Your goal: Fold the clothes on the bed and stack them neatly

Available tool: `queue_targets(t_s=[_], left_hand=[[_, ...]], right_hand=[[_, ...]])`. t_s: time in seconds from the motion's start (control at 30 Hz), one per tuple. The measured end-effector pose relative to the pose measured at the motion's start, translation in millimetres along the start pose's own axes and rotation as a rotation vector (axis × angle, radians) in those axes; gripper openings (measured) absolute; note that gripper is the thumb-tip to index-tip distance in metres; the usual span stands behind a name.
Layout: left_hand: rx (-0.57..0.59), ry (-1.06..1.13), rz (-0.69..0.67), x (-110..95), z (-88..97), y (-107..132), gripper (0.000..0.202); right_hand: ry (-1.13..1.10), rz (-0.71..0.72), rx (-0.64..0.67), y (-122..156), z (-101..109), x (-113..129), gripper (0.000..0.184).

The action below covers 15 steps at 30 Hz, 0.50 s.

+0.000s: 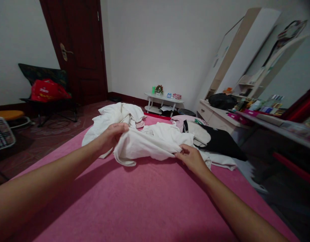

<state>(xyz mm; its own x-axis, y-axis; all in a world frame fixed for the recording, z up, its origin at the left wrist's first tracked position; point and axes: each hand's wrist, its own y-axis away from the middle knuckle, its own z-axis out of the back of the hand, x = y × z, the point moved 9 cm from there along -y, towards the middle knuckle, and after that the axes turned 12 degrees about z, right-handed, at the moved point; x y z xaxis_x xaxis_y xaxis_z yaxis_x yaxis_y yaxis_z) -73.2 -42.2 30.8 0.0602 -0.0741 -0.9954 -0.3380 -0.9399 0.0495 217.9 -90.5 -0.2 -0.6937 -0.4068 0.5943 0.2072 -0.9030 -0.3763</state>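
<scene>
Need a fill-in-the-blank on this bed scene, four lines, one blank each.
The left hand and right hand grip a ____ cloth.
It lies on a ____ bed cover.
Beyond the right hand lies a ____ garment.
The bag on the chair is ____.
Missing: white, pink, black, red.

plaid cloth (2, 132): cut off left | desk clutter (261, 107): blurred | left grip (114, 133): thumb behind white garment (147, 144)

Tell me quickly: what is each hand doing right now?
Left hand: closed, gripping the white garment.
Right hand: closed, pinching the same garment's edge.
</scene>
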Motion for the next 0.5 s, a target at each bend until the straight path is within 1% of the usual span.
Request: queue_targets(t_s=[0.07, 0.1, 0.17, 0.2, 0.23, 0.27, 0.3, 0.37, 0.4, 0.43, 0.47, 0.5], left_hand=[[-0.027, 0.085, 0.018, -7, 22.2, 4, 0.023], [-0.022, 0.101, 0.03, -7, 29.6, 5, 0.023], [0.027, 0.081, 0.06, -2, 35.2, 7, 0.023], [0.068, 0.031, 0.079, 3, 33.0, 9, 0.023], [0.114, -0.051, 0.099, 8, 27.8, 11, 0.023], [0.161, -0.166, 0.114, 14, 20.2, 14, 0.024], [0.21, -0.307, 0.119, 20, 10.7, 19, 0.024], [0.301, -0.623, 0.076, 27, -11.1, 30, 0.026], [0.328, -0.773, 0.016, 28, -21.6, 35, 0.029], [0.333, -0.909, -0.065, 26, -30.8, 40, 0.031], [0.305, -1.025, -0.157, 23, -37.5, 43, 0.034], [0.25, -1.117, -0.246, 20, -41.5, 44, 0.034]], right_hand=[[-0.015, 0.071, -0.08, 5, 16, 17, 0.015], [0.002, 0.118, -0.11, 9, 25, 28, 0.012], [0.064, 0.225, -0.125, 16, 38, 50, 0.003], [0.105, 0.279, -0.101, 21, 41, 60, 0.004], [0.155, 0.327, -0.049, 25, 42, 69, 0.007], [0.208, 0.358, 0.037, 30, 40, 74, 0.009], [0.26, 0.359, 0.155, 35, 34, 75, 0.009], [0.349, 0.273, 0.425, 48, 19, 65, 0.009], [0.384, 0.207, 0.522, 53, 14, 58, 0.009], [0.413, 0.147, 0.566, 56, 11, 52, 0.01], [0.437, 0.104, 0.556, 56, 10, 50, 0.012], [0.453, 0.083, 0.503, 53, 10, 50, 0.015]])
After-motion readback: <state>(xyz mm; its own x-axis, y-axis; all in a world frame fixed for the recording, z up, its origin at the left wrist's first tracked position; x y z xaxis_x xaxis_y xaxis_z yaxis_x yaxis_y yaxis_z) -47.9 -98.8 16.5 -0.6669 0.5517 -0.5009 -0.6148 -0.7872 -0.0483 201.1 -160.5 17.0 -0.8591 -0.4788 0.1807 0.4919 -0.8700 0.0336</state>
